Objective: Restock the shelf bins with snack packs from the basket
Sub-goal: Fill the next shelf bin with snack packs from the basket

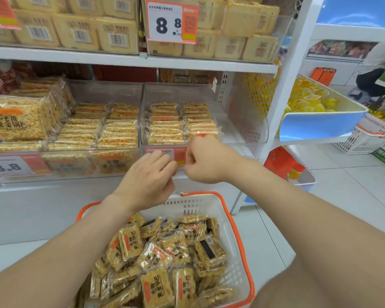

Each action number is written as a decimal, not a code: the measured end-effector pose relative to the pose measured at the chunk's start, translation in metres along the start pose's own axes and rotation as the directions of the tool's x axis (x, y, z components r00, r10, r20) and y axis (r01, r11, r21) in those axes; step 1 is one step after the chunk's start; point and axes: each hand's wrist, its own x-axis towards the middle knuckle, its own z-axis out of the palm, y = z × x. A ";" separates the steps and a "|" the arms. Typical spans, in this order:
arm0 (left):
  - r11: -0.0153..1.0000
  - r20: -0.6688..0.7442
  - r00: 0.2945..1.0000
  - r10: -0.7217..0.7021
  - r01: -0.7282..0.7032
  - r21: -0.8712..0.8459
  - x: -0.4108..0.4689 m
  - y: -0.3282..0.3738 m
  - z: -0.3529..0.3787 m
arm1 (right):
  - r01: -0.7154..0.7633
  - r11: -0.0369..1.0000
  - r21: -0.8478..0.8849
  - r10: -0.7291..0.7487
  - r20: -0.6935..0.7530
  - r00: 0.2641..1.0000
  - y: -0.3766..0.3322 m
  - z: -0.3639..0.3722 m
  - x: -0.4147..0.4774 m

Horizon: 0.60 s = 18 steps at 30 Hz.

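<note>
A snack pack [201,129], a flat square of golden puffed-rice cake in clear wrap, stands at the front of the right bin [242,121], a clear plastic bin on the middle shelf [53,188]. The right hand [206,160] grips the pack's lower edge with curled fingers, just above the bin's front wall. The pack itself is blurred. Rows of the same packs stand on edge in the left part of this bin.

The left hand [149,176] hovers just beside the right hand, in front of the bin's red and white price tag [162,152]. Its fingers are loosely bent and hold nothing.

The left bin [105,91] stands against the right bin and is more fully stocked with the same packs.

Below both hands is a white basket [232,221] with an orange rim. It holds a loose heap of snack packs [160,258], lying at all angles.

On the shelf above are pale square cakes [118,34] and a large tag [171,21] reading 8.8. Off to the right, a blue-fronted tray [320,125] holds yellow packets, and a second basket [365,141] stands near it.
</note>
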 end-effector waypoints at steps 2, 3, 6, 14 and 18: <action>0.994 0.249 0.968 -0.044 0.066 -0.083 -0.020 0.003 0.009 | 0.041 0.993 -0.110 -0.010 0.263 0.965 -0.003 0.019 -0.007; 0.984 0.426 0.901 -0.086 0.143 -0.104 -0.029 0.007 0.012 | 0.071 0.986 -0.153 -0.011 0.364 0.931 -0.005 0.029 -0.011; 0.947 0.830 0.548 -0.109 0.310 -0.080 -0.051 0.018 0.024 | 0.152 0.958 -0.242 0.016 0.577 0.816 -0.013 0.060 -0.018; 0.893 0.991 -0.034 0.126 0.439 -0.098 -0.091 0.061 0.046 | 0.281 0.908 -0.311 0.011 0.689 0.725 -0.029 0.093 -0.021; 0.908 0.978 -0.103 0.183 0.399 -0.129 -0.106 0.075 0.055 | 0.296 0.906 -0.302 0.001 0.702 0.712 -0.034 0.100 -0.019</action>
